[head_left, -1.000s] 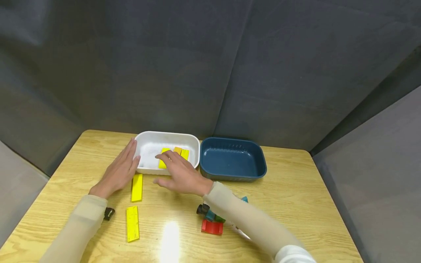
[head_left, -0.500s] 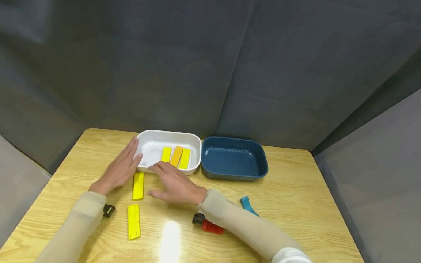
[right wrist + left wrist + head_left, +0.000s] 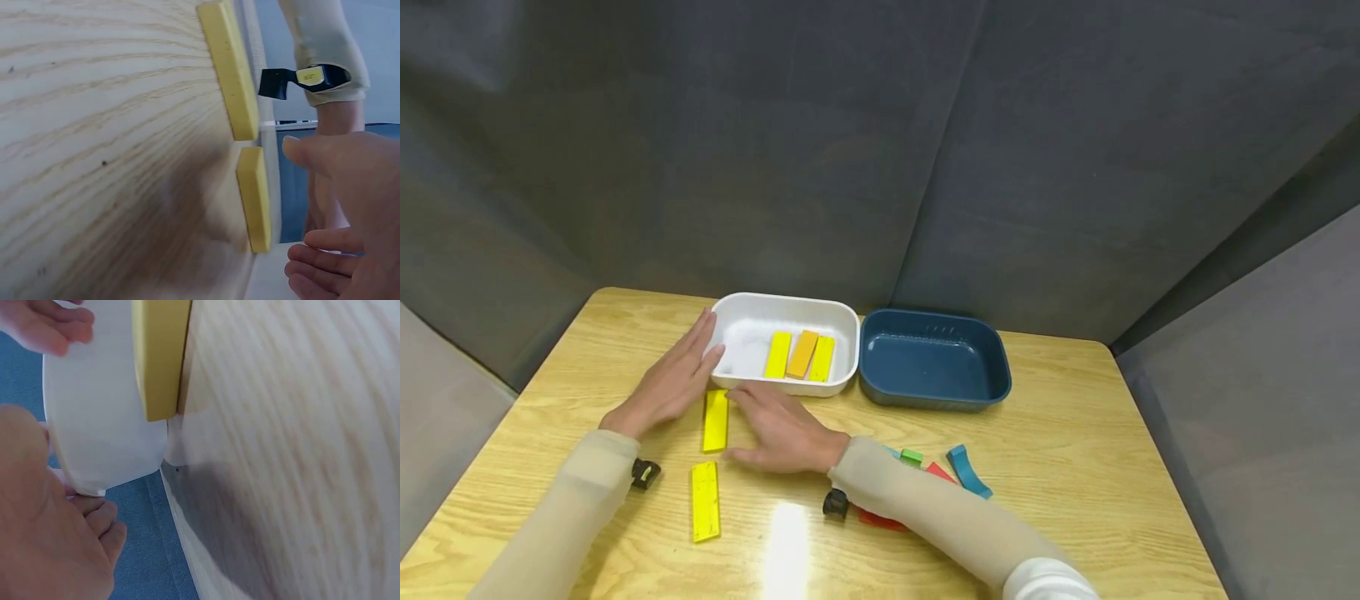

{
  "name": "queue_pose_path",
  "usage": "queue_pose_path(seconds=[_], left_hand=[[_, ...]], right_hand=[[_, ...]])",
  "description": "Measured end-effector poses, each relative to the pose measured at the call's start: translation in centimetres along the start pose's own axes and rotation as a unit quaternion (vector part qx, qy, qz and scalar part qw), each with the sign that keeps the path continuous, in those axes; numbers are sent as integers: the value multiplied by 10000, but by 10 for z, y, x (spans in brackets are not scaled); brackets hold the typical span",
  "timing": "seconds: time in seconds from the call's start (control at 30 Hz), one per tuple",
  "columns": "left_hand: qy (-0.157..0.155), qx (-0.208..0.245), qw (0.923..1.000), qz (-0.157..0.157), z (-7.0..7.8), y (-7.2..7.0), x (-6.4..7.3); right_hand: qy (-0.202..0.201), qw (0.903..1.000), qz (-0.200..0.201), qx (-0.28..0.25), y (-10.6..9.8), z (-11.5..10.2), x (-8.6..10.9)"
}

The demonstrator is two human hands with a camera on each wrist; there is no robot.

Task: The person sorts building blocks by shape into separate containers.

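Note:
A white bin (image 3: pixel 730 367) stands at the back of the table, with two yellow blocks (image 3: pixel 777 356) and an orange block (image 3: pixel 802 354) inside. My left hand (image 3: pixel 666 383) rests along the bin's left end, fingers extended, its fingertips at the rim. Just left of my right hand (image 3: pixel 786 429) lies a flat yellow block (image 3: pixel 715 421), below the bin's front left corner. The right hand's thumb and fingers are spread beside this block, holding nothing. Nearer to me is another long yellow block (image 3: pixel 705 502), lined up roughly end to end with the first.
A dark blue bin (image 3: pixel 936 403) sits against the white one on its right. Behind the right forearm lie a curved blue block (image 3: pixel 968 472), a green block (image 3: pixel 912 457) and red pieces (image 3: pixel 880 522), partly covered by the sleeve. Dark cloth hangs behind the table.
My right hand has moved from over the white bin leftward and toward me, to the nearer yellow block, uncovering the blocks in the bin. The left hand stays at the bin's end.

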State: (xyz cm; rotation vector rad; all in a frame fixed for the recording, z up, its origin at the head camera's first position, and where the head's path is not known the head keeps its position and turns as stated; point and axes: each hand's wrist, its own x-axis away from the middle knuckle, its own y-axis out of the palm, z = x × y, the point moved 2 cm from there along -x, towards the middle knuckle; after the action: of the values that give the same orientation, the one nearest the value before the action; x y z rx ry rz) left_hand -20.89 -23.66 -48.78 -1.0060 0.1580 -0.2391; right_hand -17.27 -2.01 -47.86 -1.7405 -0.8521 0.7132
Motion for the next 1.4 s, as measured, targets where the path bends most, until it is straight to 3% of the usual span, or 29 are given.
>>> queue_pose_path(seconds=[0.5, 1.03, 1.4], left_hand=[[16, 13, 10000, 49, 0, 0, 0], [61, 89, 9998, 157, -4, 6, 0], [98, 88, 9997, 215, -3, 4, -1]], right_hand=[[-60, 9974, -650, 298, 17, -4, -8], [67, 9992, -228, 330, 19, -7, -3], [220, 9983, -382, 383, 25, -4, -14]])
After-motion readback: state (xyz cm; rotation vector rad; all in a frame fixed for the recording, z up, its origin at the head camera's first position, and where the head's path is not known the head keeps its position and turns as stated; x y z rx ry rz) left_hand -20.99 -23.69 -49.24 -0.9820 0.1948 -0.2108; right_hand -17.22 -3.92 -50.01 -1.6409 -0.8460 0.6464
